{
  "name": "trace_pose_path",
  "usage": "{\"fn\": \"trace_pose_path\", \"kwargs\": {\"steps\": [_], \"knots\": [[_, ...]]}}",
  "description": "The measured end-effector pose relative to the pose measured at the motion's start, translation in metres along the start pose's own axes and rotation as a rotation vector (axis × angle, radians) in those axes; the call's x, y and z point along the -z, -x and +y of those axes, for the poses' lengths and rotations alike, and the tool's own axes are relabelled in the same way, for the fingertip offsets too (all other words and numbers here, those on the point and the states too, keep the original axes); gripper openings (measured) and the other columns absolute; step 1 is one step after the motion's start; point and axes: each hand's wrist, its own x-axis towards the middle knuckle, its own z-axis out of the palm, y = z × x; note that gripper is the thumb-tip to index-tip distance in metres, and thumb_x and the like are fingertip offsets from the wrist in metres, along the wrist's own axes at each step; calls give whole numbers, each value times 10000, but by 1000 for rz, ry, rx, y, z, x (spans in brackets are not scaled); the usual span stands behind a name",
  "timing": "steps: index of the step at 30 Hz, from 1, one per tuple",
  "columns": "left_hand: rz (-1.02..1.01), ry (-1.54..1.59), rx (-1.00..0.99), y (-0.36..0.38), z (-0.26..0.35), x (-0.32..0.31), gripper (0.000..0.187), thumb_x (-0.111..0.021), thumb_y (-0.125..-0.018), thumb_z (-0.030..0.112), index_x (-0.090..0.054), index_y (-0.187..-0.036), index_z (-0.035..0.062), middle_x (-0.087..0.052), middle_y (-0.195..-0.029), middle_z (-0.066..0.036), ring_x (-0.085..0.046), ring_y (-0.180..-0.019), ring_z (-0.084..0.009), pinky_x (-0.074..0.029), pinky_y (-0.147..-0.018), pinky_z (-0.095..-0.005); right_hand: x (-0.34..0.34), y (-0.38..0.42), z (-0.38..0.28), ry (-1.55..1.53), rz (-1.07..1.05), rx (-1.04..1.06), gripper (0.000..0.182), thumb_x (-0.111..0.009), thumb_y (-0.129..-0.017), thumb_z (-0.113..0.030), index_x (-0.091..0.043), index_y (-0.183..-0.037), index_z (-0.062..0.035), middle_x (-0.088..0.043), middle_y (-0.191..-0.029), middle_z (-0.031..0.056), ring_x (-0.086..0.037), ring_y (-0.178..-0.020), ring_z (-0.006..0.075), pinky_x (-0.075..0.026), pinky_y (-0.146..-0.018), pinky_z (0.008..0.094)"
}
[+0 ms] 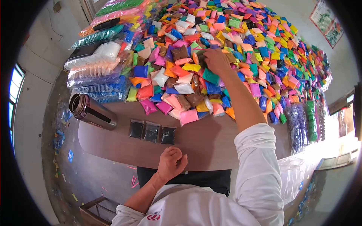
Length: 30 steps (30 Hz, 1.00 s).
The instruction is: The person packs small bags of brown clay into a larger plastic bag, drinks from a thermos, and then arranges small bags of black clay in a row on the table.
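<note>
My right hand (217,61) reaches into a large heap of small coloured packets (181,88), its fingers closed at the edge of a dark packet (202,59). The fingertips are partly hidden, and a green packet (210,76) lies just below them. Near the front edge of the table, my left hand (172,162) is curled closed with nothing visible in it. Just beyond it, three clear packets with black contents lie in a row: a left one (136,129), a middle one (151,132) and a right one (167,135).
A metal flask (92,111) with an open top lies tilted on the brown table (203,147) at the left. Stacked bags of packets (98,71) rise behind it. More long bagged strips (301,126) stand at the right edge. A wooden stool (96,211) is at lower left.
</note>
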Motion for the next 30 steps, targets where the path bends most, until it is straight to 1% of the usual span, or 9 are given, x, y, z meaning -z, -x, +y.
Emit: {"fn": "trace_pose_path", "kwargs": {"steps": [3,5,7,9,12,14,16,25,30], "knots": [[-21,4,16,2,-1,2,155,-714,-763,6,-576,-694,13,-639,-745,-123,-630,-759,-319,-517,-721,-398,26,10,9,-261,428,-38,234,-619,-928,-197,-665,-1127,-82,-667,-1066,135,-654,-920,290,-532,-780,420],[-38,59,27,1,-4,3,164,-708,-782,31,-568,-699,16,-636,-756,-129,-624,-777,-327,-510,-726,-407,62,34,15,-979,230,-372,197,-581,-991,-230,-666,-1049,-61,-654,-880,65,-610,-737,164,-491,-648,313],[-45,100,43,1,-4,4,158,-697,-804,59,-576,-711,16,-637,-766,-134,-620,-786,-334,-504,-731,-413,105,89,0,-1135,92,-375,215,-574,-1011,-248,-658,-1059,-56,-605,-792,1,-532,-684,71,-423,-608,236],[-40,122,66,-2,-2,5,149,-681,-829,91,-600,-731,13,-640,-775,-138,-616,-784,-340,-498,-737,-418,117,154,-20,-1235,-47,-511,219,-643,-966,-274,-621,-900,-66,-600,-751,-23,-565,-686,75,-432,-612,241],[-125,173,72,-5,-1,10,170,-657,-856,149,-618,-756,17,-640,-797,-140,-611,-817,-349,-477,-752,-422,137,229,-91,-1304,-314,-660,229,-656,-948,-257,-679,-1011,-38,-640,-793,8,-602,-750,105,-491,-699,289],[-159,127,17,-9,1,10,178,-656,-853,168,-618,-762,20,-634,-805,-136,-603,-828,-352,-461,-753,-427,100,269,-101,-1051,-492,-305,277,-714,-916,-245,-695,-1121,-60,-687,-900,-2,-604,-769,75,-503,-684,256],[-204,97,-3,-11,2,11,206,-642,-860,201,-621,-780,12,-628,-825,-144,-593,-850,-359,-452,-777,-428,82,281,-125,-1032,-651,-207,292,-709,-921,-253,-683,-1118,-39,-681,-893,1,-585,-761,79,-497,-672,262],[-162,129,25,-6,-6,8,210,-687,-829,204,-621,-821,5,-611,-842,-178,-559,-812,-387,-428,-715,-451,18,277,-182,-1581,-301,-504,255,-714,-946,-219,-676,-1073,-1,-664,-819,14,-544,-738,63,-483,-647,265],[-163,115,-10,-3,-8,10,218,-698,-831,212,-644,-863,3,-638,-874,-177,-569,-824,-375,-432,-728,-443,37,290,-188,-1619,-324,-543,308,-727,-943,-242,-668,-1106,13,-643,-833,-10,-543,-749,53,-478,-653,251]]}}
